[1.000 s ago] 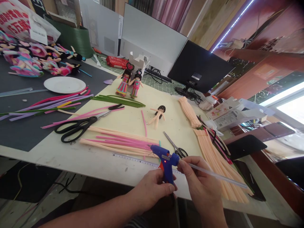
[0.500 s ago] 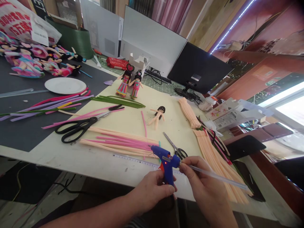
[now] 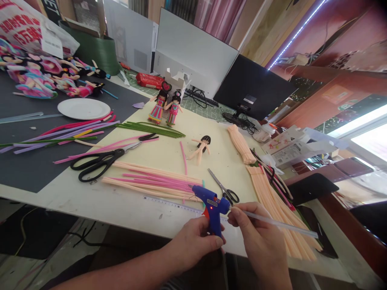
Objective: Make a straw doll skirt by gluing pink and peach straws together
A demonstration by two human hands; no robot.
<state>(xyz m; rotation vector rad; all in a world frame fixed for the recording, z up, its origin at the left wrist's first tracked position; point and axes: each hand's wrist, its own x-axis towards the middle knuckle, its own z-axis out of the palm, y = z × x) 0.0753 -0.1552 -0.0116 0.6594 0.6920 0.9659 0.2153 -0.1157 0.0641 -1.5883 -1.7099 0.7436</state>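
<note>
Over the near edge of the worktop [image 3: 121,209], the left hand [image 3: 198,237] grips a blue glue gun [image 3: 215,219], its label [image 3: 212,203] unreadable; the right hand [image 3: 261,235] pinches a glue stick [image 3: 290,226] behind it. Far left, red "15万" [image 3: 26,38] marks a plastic bag [image 3: 36,22].

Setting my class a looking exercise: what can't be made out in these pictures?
In the head view:
Glue gun: lower end hidden by the left hand.
Glue stick: part near the gun hidden by the right hand.
Label: print too small.
Plastic bag: cut off by left edge.
</note>
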